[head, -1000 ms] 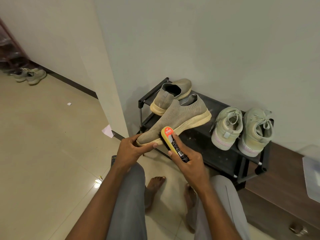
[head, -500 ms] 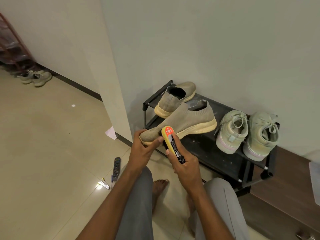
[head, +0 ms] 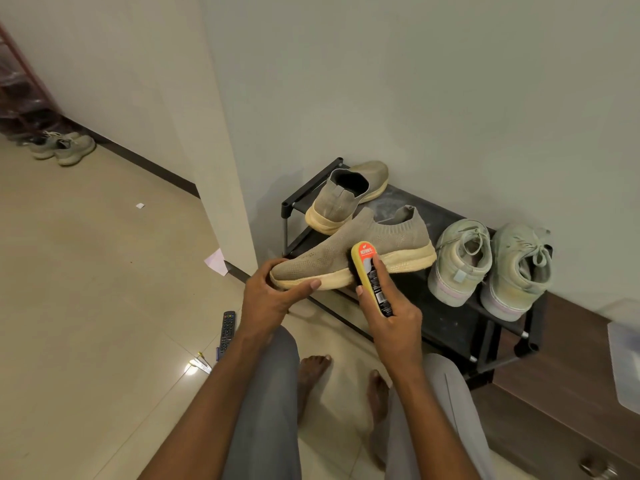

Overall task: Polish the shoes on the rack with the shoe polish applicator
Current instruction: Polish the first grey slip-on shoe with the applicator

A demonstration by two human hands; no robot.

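My left hand [head: 270,294] grips the toe of a beige knit slip-on shoe [head: 374,242] with a cream sole, holding it sideways over the front edge of the low black shoe rack [head: 446,317]. My right hand [head: 394,318] holds a yellow shoe polish applicator [head: 369,271] with a red label, its top pressed against the shoe's side near the sole. The matching slip-on [head: 341,199] stands at the rack's back left. A pair of pale green lace-up sneakers [head: 491,265] sits on the rack's right half.
A remote control [head: 227,330] and a small pen-like item [head: 202,363] lie on the tiled floor left of my knees. A wall corner [head: 221,188] stands left of the rack. A brown cabinet [head: 568,382] adjoins the rack on the right. Another shoe pair [head: 64,148] lies far left.
The shoe has been turned more level and sideways in my left hand. The applicator has slid along its side toward the middle. The view shifted slightly left.
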